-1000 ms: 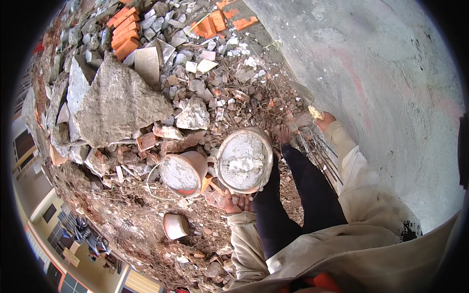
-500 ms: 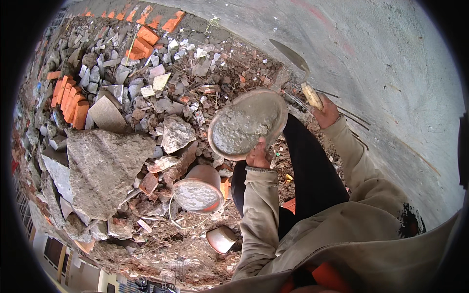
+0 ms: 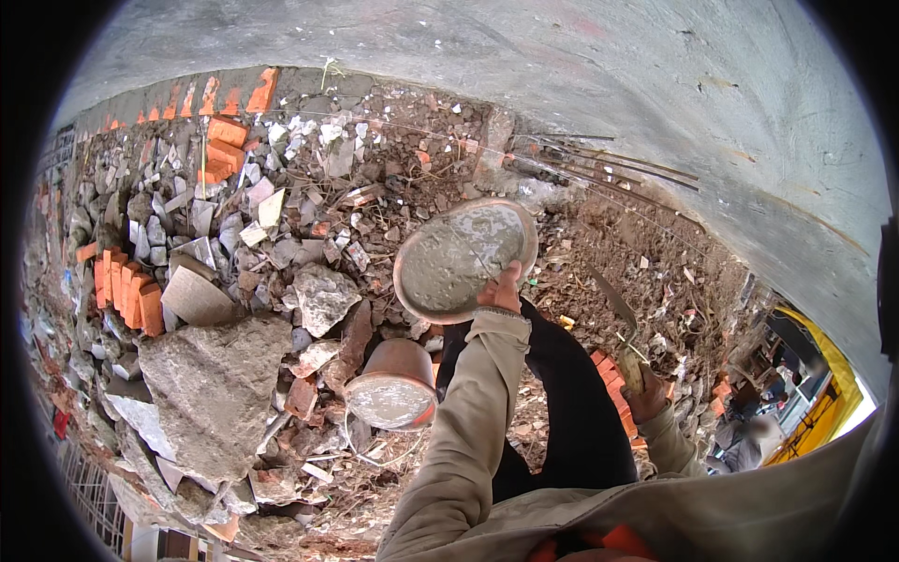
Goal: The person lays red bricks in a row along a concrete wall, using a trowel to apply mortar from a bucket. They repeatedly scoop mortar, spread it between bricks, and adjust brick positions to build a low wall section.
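Observation:
Wet grey mortar covers the inside of a shallow round pan [image 3: 405,292]. My left hand [image 3: 503,287] grips the pan's near right rim, thumb on the inner side, and holds it tilted above the rubble. Lower to the right, my right hand [image 3: 648,397] is closed round the wooden handle of a trowel [image 3: 614,302], whose blade points up and away. Below the pan, a bucket [image 3: 398,360] with greyish contents stands among broken stones, its wire handle hanging down.
A grey plastered wall [image 3: 599,66] curves along the far and right side. Thin steel rods [image 3: 609,169] stick out near its foot. A large concrete slab [image 3: 211,393] and rubble lie left, with orange bricks [image 3: 126,286]. More bricks [image 3: 613,389] lie by my right hand. People [image 3: 749,440] are at far right.
My right hand has brought the trowel away from the wall, down and nearer to my body. The pan stays in my left hand. The view has turned, showing more ground at right.

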{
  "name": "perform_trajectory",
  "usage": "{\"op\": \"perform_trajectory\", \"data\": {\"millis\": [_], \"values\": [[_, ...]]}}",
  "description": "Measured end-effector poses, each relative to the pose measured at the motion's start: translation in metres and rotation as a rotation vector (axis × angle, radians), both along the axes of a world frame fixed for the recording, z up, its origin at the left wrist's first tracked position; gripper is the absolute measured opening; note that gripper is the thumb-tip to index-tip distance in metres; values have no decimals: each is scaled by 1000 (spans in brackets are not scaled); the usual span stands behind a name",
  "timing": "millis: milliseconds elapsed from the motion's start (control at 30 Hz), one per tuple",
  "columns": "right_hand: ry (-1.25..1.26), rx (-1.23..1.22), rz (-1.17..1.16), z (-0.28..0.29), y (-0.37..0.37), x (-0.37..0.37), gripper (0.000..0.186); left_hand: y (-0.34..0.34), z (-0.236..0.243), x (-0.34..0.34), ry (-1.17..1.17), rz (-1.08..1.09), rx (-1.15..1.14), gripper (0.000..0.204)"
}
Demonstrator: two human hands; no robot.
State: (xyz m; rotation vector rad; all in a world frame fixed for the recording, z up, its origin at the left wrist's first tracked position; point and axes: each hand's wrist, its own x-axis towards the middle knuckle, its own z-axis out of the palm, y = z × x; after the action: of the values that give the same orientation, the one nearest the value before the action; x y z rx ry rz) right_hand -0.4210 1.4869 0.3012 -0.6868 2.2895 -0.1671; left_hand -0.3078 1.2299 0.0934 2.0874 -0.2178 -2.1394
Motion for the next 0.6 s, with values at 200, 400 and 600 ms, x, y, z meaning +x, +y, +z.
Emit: {"op": "perform_trajectory", "data": {"millis": [200,400,600], "values": [[-87,132,-350,-15,105,43,42,18,-54,-39,37,-269,-187,35],[-93,113,-263,-41,143,62,39,29,-78,-84,28,-551,-234,37],[-63,6,56,-97,156,46,45,55,-179,-111,96,-898,-524,32]]}}
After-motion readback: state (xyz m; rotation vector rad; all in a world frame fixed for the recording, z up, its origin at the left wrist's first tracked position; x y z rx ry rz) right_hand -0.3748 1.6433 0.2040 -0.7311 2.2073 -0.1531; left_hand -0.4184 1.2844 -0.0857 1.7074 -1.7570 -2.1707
